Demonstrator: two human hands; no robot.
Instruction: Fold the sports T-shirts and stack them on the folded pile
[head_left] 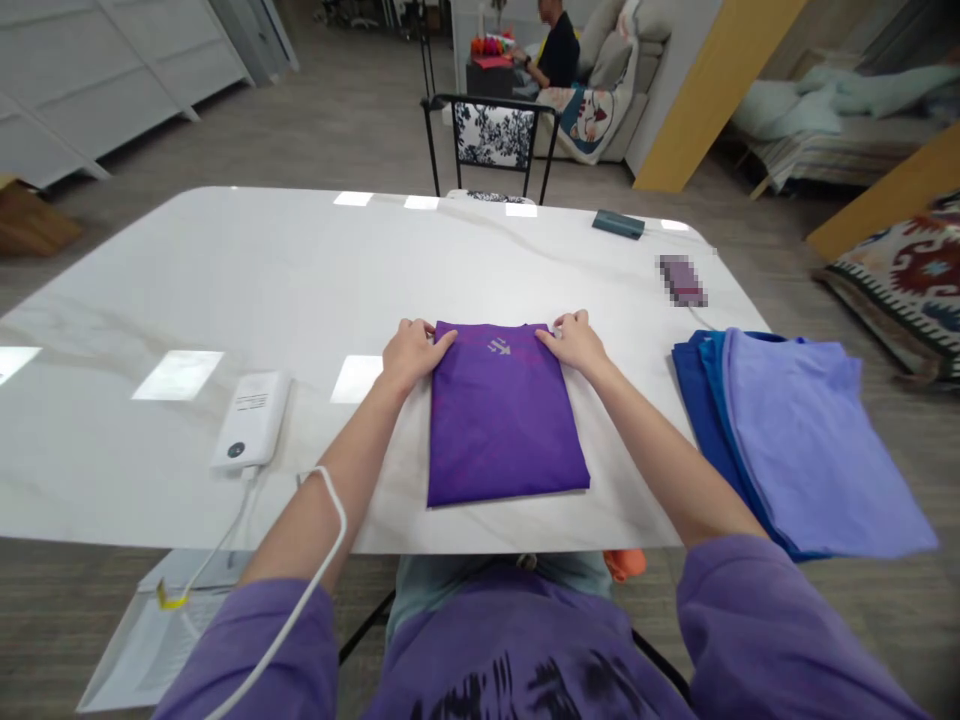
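A folded purple garment (499, 415) lies flat on the white table (225, 290) right in front of me. My left hand (409, 352) pinches its far left corner, fingers closed on the cloth. My right hand (576, 340) grips the far right corner the same way. Both forearms reach out over the table's near edge on either side of the garment.
A stack of folded blue and lilac garments (795, 440) lies at the right edge. A white power bank (251, 420) with a cable sits to the left. A dark case (618, 223) and a blurred item (681, 280) lie far right. A chair (491, 140) stands beyond; a person (555, 45) sits farther back.
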